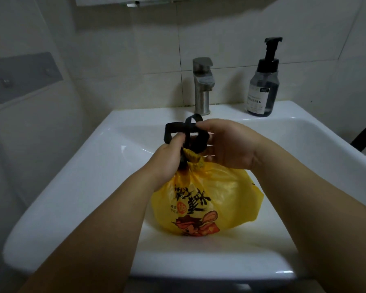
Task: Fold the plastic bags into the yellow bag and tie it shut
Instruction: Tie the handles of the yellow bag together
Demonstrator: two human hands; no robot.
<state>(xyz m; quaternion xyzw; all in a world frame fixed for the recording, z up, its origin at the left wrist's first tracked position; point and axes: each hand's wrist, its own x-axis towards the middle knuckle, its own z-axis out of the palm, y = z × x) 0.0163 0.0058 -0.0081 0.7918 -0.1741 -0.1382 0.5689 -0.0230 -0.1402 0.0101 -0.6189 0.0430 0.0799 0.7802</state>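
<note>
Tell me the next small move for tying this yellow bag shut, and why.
Probably draw the two black handle loops apart to cinch them down. They are crossed but sit loose above the gathered neck of the yellow bag. The left hand grips the neck and one loop, and the right hand pinches the other.

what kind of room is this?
Likely a bathroom: white ceramic washbasin, brushed-metal tap behind the bowl, dark pump soap bottle on the ledge, pale tiled walls.

Dim, soft overhead light; small glare spots on sink point(76, 187) rim; wide-angle bending at edges; slight blur
</note>
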